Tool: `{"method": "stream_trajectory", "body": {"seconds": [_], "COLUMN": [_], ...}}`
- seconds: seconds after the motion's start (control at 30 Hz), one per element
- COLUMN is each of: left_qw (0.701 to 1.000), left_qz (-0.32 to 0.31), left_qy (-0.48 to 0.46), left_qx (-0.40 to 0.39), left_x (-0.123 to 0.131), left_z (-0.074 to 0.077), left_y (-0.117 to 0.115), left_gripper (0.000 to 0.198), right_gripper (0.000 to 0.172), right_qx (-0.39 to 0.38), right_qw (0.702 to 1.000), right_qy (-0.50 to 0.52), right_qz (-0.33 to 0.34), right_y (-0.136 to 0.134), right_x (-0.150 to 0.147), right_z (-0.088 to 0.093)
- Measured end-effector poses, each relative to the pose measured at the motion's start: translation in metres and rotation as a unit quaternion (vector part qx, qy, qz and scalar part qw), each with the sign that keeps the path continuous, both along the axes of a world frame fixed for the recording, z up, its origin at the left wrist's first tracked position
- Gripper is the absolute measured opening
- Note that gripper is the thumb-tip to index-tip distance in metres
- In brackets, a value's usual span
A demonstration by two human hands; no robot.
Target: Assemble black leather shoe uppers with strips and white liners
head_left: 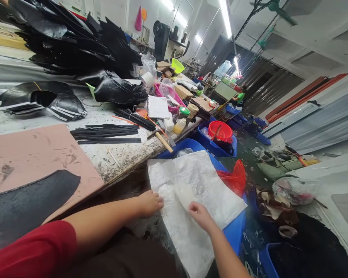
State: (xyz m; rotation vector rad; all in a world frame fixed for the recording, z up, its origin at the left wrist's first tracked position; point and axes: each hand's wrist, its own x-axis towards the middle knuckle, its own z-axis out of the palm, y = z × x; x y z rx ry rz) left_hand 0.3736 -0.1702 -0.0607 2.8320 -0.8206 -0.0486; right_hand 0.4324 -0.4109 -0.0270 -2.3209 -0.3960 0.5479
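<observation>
Crumpled white sheet [200, 177] under both sets of fingertips. Right hand [200, 215]: fingers [192, 207] curled down and seemingly pinched on a small fold near the sheet's middle. Left hand [149, 203]: fingers bent, tips laid against the sheet's left edge; gripping or merely pressing, impossible to tell. Draped over the near rim of a blue bin [188, 144] and hanging down on the near side, just right of the workbench [124, 156].

Best handled, by the look of it, with the left edge pinned steady and the fold drawn out gently to the right, never jerked: thin, wrinkled stuff, likely to tear or bunch. Worth keeping the right corner off the red plastic bag [233, 178] just beside it.

Farther left, on the bench: a pink board [31, 154] with a curved black piece [26, 204] across its near corner, black strips [107, 133] beyond, a wooden-handled hammer [164, 142] at the bench's right edge, a notebook [158, 107] farther back. Beyond the bin to the right, a red basin [220, 131] in a blue crate [208, 144].
</observation>
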Motion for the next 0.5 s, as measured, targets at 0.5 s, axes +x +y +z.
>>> {"method": "stream_trajectory", "body": {"seconds": [0.5], "left_qw": [0.996], "left_qz": [-0.090], "left_qy": [-0.020], "left_qx": [-0.009], "left_x": [-0.003], "left_z": [-0.004], "left_y": [-0.009], "left_gripper": [0.019], "right_gripper": [0.013], "right_qx": [0.108], "right_qw": [0.969], "right_qy": [0.086], "right_qz": [-0.204], "right_y": [0.031], "right_x": [-0.027], "right_z": [-0.033]}}
